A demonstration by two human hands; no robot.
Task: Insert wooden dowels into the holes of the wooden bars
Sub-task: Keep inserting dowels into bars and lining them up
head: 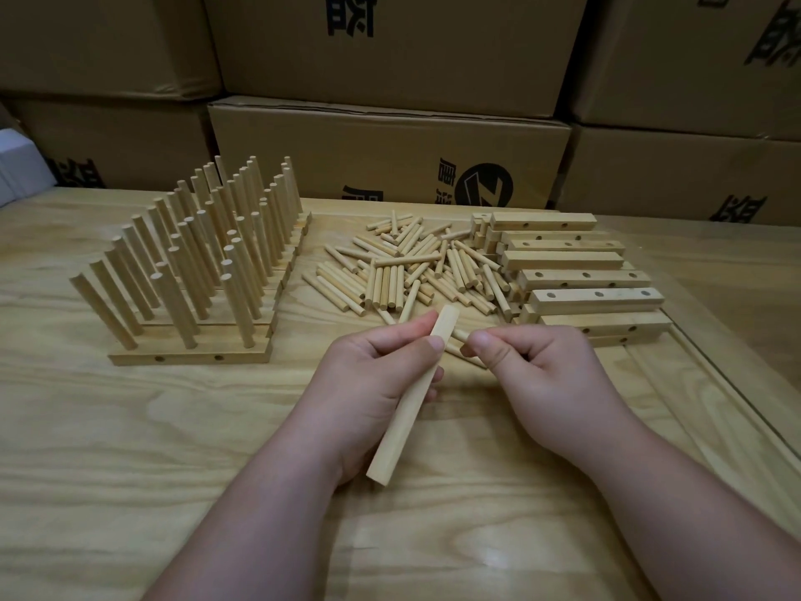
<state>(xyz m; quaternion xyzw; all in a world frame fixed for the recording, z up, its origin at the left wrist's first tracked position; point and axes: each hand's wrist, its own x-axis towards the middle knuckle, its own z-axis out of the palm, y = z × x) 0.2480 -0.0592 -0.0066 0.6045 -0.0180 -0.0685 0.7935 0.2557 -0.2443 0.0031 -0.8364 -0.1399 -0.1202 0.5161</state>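
My left hand [368,383] grips a pale wooden bar [403,418], held slanted above the table with its far end up near the dowel pile. Just right of it, my right hand [533,375] pinches a short wooden dowel [460,336] whose tip points toward the bar's upper part. A loose heap of dowels [411,266] lies behind both hands. To its right is a stack of bars with holes [581,279]. At the left stand finished bars with upright dowels [195,262].
The work surface is a light wooden table [130,448] with a raised strip and groove [715,383] running along the right side. Stacked cardboard boxes [390,154] wall off the back. A white object [17,167] sits at the far left edge.
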